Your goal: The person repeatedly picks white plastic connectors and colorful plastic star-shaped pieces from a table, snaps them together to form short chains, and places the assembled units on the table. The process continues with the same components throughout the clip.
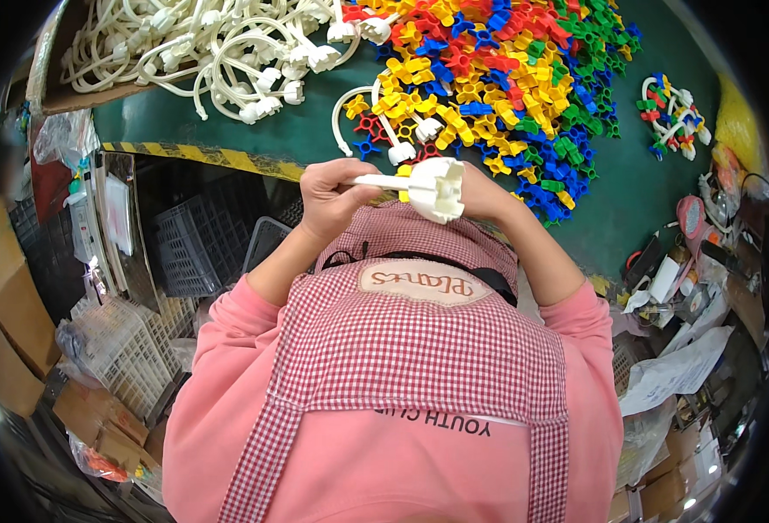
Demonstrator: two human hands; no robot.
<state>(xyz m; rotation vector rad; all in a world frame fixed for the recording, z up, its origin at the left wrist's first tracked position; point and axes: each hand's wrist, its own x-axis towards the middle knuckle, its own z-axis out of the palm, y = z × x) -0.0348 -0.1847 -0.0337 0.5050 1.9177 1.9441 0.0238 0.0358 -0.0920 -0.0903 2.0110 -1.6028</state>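
A heap of coloured plastic clips (pixel 498 78) covers the green bench (pixel 655 174) at upper centre. Both hands, left hand (pixel 336 196) and right hand (pixel 480 196), pinch a white plastic socket (pixel 432 187) at centre frame.

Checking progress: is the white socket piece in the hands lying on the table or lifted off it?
Lifted: the white socket piece sits between left hand and right hand, above the apron.
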